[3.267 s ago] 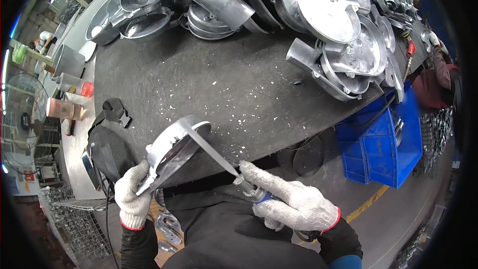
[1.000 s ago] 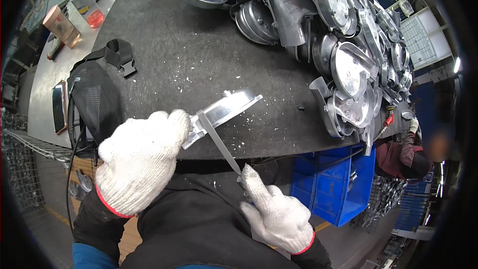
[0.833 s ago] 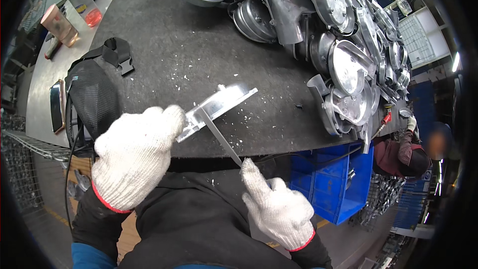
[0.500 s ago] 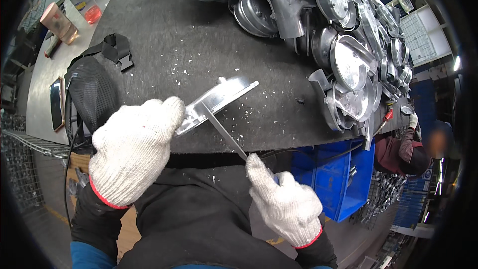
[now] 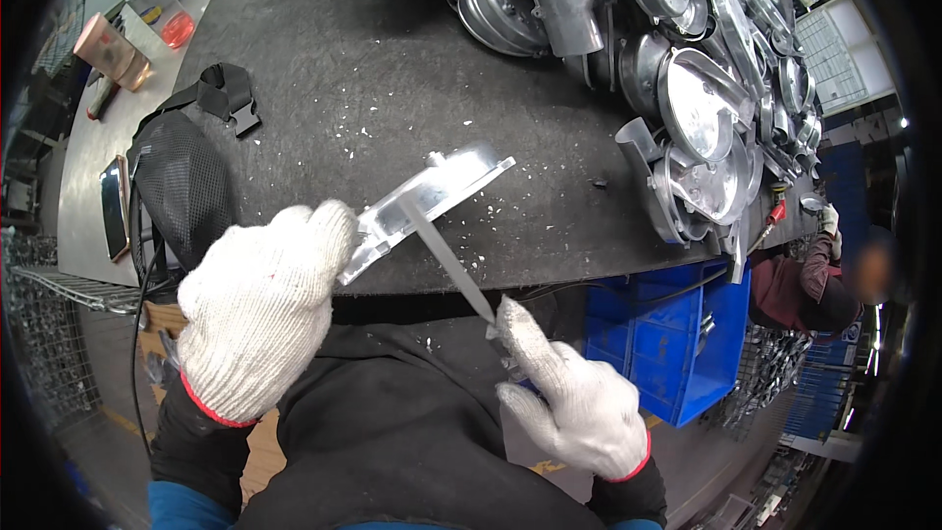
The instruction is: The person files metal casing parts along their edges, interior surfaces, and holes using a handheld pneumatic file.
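My left hand [image 5: 265,309], in a white knitted glove with a red cuff, is closed around the near end of a silver cast-metal housing [image 5: 453,180]. The housing is tilted up on edge above the dark bench top. My right hand [image 5: 579,397], gloved the same way, holds a flat metal file [image 5: 449,260] with the index finger stretched along it. The file's far end touches the housing's edge near its middle. Its grip end is hidden by the glove.
Similar castings [image 5: 702,103] are heaped at the far right. Blue bins [image 5: 667,334] stand below the bench edge. To the left lie a black mesh pouch [image 5: 182,182], a phone [image 5: 114,206] and a cup [image 5: 113,51]. Pale shavings dot the dark bench top [image 5: 314,69]. A co-worker [image 5: 805,285] is at right.
The file has turned so more of its flat face shows, and my right thumb stands farther from the index finger. The housing has shifted only slightly.
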A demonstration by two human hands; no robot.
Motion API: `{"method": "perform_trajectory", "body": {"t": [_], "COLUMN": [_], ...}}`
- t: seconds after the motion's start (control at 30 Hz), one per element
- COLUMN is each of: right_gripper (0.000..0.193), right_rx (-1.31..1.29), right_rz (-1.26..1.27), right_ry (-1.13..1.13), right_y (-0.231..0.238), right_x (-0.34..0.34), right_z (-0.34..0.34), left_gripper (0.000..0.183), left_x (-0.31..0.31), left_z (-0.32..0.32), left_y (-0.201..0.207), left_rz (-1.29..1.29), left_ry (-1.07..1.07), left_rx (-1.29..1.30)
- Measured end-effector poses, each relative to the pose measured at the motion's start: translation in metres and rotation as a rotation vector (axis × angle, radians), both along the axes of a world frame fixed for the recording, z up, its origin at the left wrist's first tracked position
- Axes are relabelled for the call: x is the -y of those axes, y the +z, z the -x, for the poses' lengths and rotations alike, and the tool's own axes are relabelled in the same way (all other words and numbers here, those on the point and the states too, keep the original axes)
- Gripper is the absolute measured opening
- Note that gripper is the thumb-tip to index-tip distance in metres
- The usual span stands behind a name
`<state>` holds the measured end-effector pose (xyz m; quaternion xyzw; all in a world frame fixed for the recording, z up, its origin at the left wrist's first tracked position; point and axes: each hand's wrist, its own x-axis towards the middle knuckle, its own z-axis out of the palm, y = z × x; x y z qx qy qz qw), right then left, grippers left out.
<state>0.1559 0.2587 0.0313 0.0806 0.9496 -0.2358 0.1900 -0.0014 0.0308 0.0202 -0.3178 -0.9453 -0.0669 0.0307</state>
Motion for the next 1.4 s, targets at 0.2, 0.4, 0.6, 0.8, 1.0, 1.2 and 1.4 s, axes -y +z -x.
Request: {"method": "perform_trajectory", "body": {"t": [0.2, 0.4, 0.6, 0.8, 1.0, 1.2, 1.4], "right_gripper": [0.080, 0.080, 0.080, 0.076, 0.068, 0.069, 0.076], "right_rx": [0.408, 0.120, 0.014, -0.002, -0.131, -0.240, 0.002], "right_rz": [1.019, 0.709, 0.570, -0.133, -0.188, -0.073, 0.664], "right_ry": [-0.287, -0.033, -0.037, 0.152, 0.118, 0.161, 0.062], "right_y": [-0.029, -0.026, -0.023, -0.010, -0.015, -0.022, -0.038], "right_x": [-0.013, -0.003, -0.003, 0.023, 0.017, 0.007, -0.005], "right_z": [0.005, -0.001, -0.005, -0.010, -0.011, -0.007, -0.011], "left_gripper": [0.048, 0.033, 0.034, 0.033, 0.033, 0.034, 0.038], "left_x": [0.003, 0.004, 0.003, 0.001, 0.003, 0.006, 0.016], "left_z": [-0.002, 0.000, 0.000, 0.002, 0.002, 0.000, -0.009], "left_y": [-0.003, -0.007, -0.008, -0.006, -0.007, -0.009, -0.021], "left_rz": [-0.004, -0.084, -0.062, -0.074, -0.064, -0.063, -0.112], "left_ry": [0.031, -0.010, 0.000, -0.021, -0.024, -0.056, -0.045], "left_rx": [0.040, -0.075, -0.089, -0.097, -0.089, -0.148, -0.118]}}
